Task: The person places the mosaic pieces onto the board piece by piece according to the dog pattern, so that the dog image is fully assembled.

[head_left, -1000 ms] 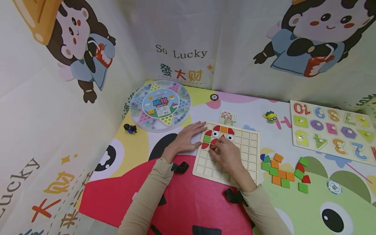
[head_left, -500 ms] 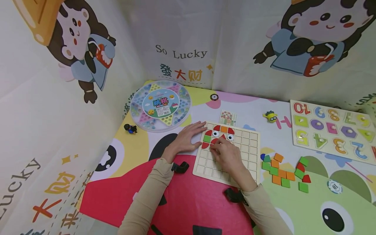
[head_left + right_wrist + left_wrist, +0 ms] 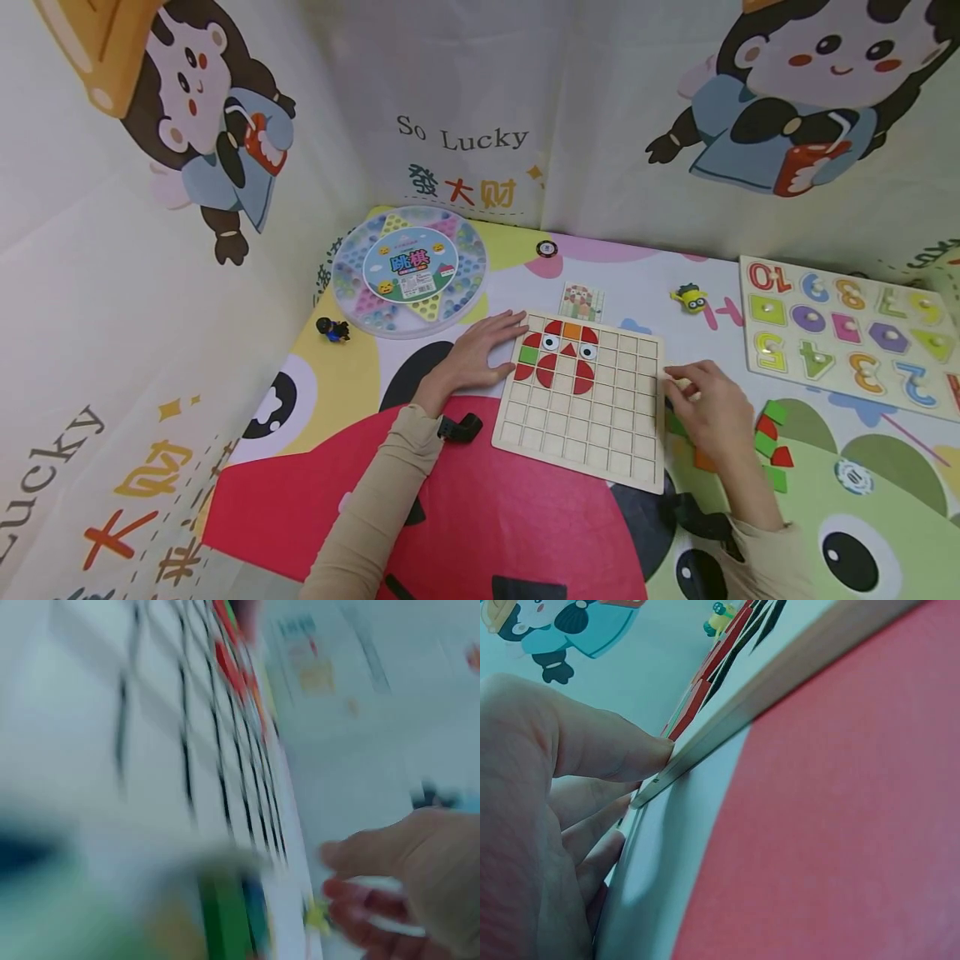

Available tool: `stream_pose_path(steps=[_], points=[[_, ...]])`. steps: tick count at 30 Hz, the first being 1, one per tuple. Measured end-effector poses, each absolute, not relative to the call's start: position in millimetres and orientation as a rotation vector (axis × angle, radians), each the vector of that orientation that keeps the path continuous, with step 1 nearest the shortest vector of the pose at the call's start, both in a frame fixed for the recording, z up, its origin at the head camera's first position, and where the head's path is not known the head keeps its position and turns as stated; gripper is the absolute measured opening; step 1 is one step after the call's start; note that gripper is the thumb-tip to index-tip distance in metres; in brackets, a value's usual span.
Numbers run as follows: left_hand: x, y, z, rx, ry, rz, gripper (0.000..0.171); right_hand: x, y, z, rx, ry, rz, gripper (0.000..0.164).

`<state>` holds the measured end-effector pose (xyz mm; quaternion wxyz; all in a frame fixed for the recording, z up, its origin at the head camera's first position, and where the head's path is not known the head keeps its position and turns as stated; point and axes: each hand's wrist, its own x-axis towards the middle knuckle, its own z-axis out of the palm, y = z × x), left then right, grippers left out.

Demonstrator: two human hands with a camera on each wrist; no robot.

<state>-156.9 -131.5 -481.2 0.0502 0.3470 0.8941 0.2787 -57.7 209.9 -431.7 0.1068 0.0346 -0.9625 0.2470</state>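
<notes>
Steadying the board at frame centre, the left hand rests straight, spread fingers at its upper-left corner, gripping nothing. The right hand is half open, fingers loosely bent with nothing visible between them (its wrist view is blurred), near the board's right edge, hiding some loose tiles. A low sweep there could scatter those tiles or jolt the red pieces out of place. Half a second ago it was over those pieces; now they show.
</notes>
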Motion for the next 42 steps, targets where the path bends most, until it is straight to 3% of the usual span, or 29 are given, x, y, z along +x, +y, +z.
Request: stream_pose_path(steps=[7,18,22,29,33,42], points=[[-153.8,-133.5,-479.5,1.038,2.713,0.856,0.064,-42.8,274.0,-436.3,0.029,-3.108,0.689,0.032],[-152.3,-134.6,-481.1,1.033,2.71,0.884,0.064,-43.9,274.7,-438.1,-0.005,-3.032,0.789,0.023],[-152.4,-134.8,-480.6,1.04,2.71,0.882,0.063,-49.6,252.7,-430.6,-0.003,-2.89,0.913,0.017],[-151.9,-135.9,-481.7,1.03,2.709,0.894,0.064,-77.2,168.9,-437.3,0.304,-2.81,1.153,0.012],[-152.0,-134.5,-483.7,1.035,2.71,0.88,0.064,-85.1,133.1,-443.7,0.337,-2.9,1.199,0.012],[-154.9,-131.0,-478.8,1.056,2.721,0.857,0.064,-86.2,116.5,-445.6,0.372,-2.949,1.018,0.009]])
